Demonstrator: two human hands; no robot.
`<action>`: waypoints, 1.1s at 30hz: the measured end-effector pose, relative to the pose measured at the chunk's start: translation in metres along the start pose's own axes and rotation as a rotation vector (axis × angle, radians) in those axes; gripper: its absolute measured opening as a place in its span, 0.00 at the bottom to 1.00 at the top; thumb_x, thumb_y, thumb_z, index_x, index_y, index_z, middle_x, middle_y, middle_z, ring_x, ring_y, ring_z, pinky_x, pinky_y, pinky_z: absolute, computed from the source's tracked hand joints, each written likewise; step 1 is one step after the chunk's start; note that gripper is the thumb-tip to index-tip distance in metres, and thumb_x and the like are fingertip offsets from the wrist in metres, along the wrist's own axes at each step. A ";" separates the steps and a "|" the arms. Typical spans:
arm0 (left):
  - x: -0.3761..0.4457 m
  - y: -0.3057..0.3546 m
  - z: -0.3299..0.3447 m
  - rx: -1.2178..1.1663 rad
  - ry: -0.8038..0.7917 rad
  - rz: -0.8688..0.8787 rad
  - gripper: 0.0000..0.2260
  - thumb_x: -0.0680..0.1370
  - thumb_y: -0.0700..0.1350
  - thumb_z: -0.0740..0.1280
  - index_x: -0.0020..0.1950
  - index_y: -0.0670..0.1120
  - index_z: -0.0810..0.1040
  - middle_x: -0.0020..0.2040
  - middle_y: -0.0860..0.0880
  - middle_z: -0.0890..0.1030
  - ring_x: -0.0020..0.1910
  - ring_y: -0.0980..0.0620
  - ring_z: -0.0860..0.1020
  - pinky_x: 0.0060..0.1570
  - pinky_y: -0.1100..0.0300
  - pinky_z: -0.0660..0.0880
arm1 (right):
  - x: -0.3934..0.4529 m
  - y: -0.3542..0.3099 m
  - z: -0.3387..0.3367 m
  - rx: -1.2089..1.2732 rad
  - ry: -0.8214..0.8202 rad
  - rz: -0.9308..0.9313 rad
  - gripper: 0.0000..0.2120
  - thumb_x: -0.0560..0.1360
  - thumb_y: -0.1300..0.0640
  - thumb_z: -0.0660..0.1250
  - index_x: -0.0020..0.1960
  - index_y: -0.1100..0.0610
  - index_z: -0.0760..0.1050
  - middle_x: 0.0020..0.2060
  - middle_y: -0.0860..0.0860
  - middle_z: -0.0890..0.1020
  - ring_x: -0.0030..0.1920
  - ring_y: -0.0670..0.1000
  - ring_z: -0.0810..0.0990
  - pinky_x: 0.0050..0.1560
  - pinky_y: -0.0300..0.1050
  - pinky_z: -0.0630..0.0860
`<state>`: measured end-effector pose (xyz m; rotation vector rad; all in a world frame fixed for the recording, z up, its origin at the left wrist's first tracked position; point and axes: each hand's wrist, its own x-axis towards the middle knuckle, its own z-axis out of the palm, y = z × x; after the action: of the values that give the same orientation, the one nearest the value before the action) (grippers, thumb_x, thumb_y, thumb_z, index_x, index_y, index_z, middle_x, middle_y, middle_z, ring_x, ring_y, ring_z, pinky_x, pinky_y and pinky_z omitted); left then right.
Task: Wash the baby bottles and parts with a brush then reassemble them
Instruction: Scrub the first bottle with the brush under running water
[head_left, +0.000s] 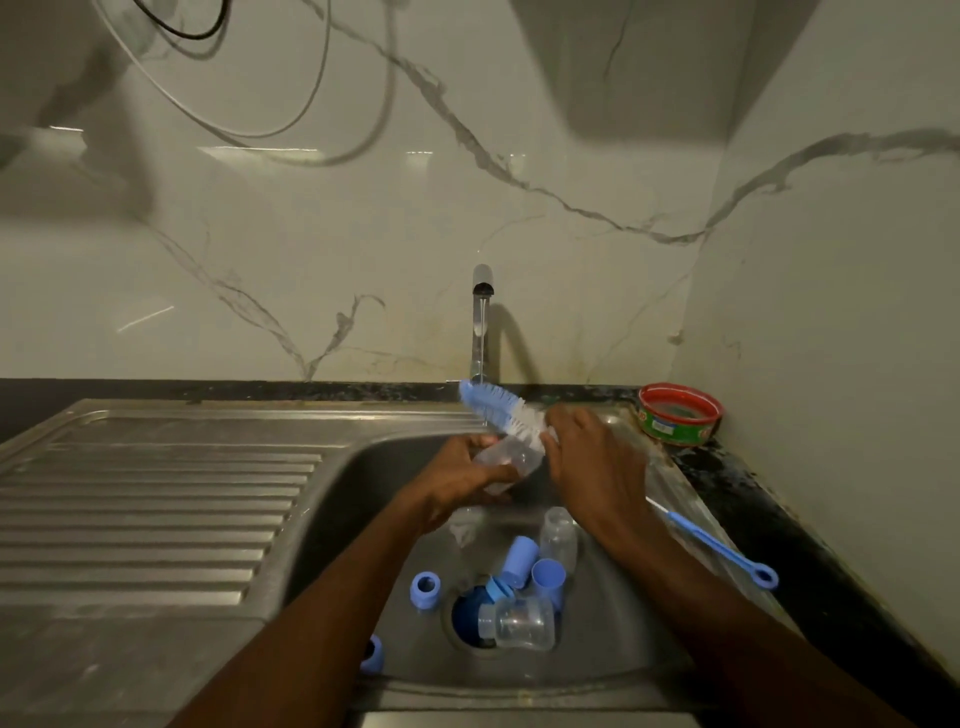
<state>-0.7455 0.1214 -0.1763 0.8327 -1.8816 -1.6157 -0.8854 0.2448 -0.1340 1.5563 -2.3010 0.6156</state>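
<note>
Clearly the scrubbing step is in hand: the left hand (457, 480) has its fingers curled round a clear baby bottle (506, 460) held over the sink (332, 499), while the right hand (587, 457) grips the handle of the bottle brush (498, 408), whose blue and white bristle head sticks up and away from the fingers toward the tap (480, 322). A thin stream of water seems to run from the tap just beyond the brush tip. The bristles sit outside the bottle, right above its upper end and touching or nearly touching it; which end is the mouth I cannot tell. By my judgement, the next move calls for turning the brush head to the bottle's opening and working it inside, with the left fingers holding the wet bottle firmly against the twist. Most of the task looks undone: below the fingers, nearer the person, a second clear bottle (519, 623) lies on its side over the drain, another clear bottle (558, 535) rests just under the right wrist, and blue caps (535, 569) and a blue ring (426, 587) lie scattered among them. To the right of the right forearm, a thin blue nipple brush (717, 545) lies on the sink's rim. Beyond the right fingers, a red-rimmed tub (680, 415) stands on the bench corner.
</note>
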 end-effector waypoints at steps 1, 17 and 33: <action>0.000 -0.001 0.002 0.024 -0.032 -0.011 0.20 0.76 0.46 0.75 0.66 0.47 0.75 0.59 0.45 0.81 0.52 0.49 0.84 0.48 0.58 0.82 | 0.001 -0.001 0.000 -0.016 -0.027 -0.022 0.13 0.83 0.48 0.60 0.67 0.48 0.69 0.61 0.49 0.75 0.52 0.52 0.79 0.42 0.44 0.68; -0.012 0.009 0.002 0.092 0.021 0.050 0.14 0.80 0.43 0.69 0.64 0.50 0.73 0.57 0.50 0.79 0.53 0.53 0.81 0.50 0.58 0.81 | 0.008 -0.003 0.001 -0.050 0.034 -0.104 0.13 0.83 0.49 0.62 0.66 0.48 0.71 0.59 0.50 0.75 0.47 0.50 0.78 0.41 0.43 0.70; 0.006 -0.001 0.007 0.636 0.401 0.117 0.11 0.78 0.51 0.72 0.53 0.45 0.78 0.50 0.45 0.82 0.49 0.50 0.81 0.55 0.50 0.80 | 0.000 -0.010 -0.001 -0.039 -0.015 -0.166 0.12 0.81 0.49 0.65 0.64 0.47 0.72 0.58 0.49 0.73 0.49 0.52 0.78 0.45 0.47 0.74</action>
<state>-0.7545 0.1211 -0.1787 1.1672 -2.0986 -0.6939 -0.8763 0.2421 -0.1308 1.7171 -2.1528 0.5153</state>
